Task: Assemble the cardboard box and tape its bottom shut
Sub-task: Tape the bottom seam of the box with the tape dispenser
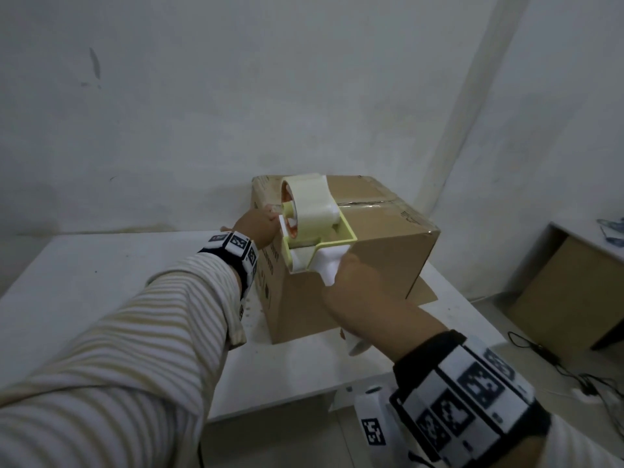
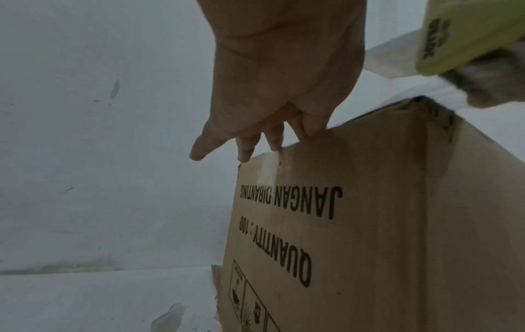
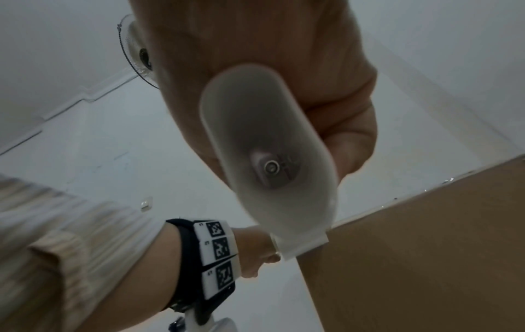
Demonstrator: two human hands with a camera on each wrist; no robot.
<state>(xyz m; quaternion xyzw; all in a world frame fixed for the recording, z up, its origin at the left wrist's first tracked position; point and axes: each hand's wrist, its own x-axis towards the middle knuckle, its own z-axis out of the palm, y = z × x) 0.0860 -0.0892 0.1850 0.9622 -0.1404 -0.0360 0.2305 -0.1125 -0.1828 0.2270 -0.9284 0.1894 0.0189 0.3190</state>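
While the cardboard box [image 1: 381,251] sits upside down on the white table [image 1: 84,278], roughly dead centre of the head view, the person's right hand [image 1: 368,309] is wrapped tight around the white handle of the tape dispenser [image 1: 314,224], fingers curled all the way round it. That dispenser has a pale yellow-green frame and a roll of tape on it, and it's sitting on the box's top face near the closest edge, right over the seam between the flaps. A shiny strip of tape [image 1: 371,203] runs along that seam toward 2 o'clock from the dispenser.

The left hand [image 2: 272,89] is over at 9 o'clock of the dispenser, on the box's left top edge. Its fingers [image 2: 312,125] are straight-ish and resting on that edge, not gripping anything, thumb sticking out free. Just below them on the printed side there's a short end of tape [image 2: 268,170] folded down over the edge, above the upside-down text.

A box flap [image 1: 422,292] lies flat on the table at 4 o'clock of the box.
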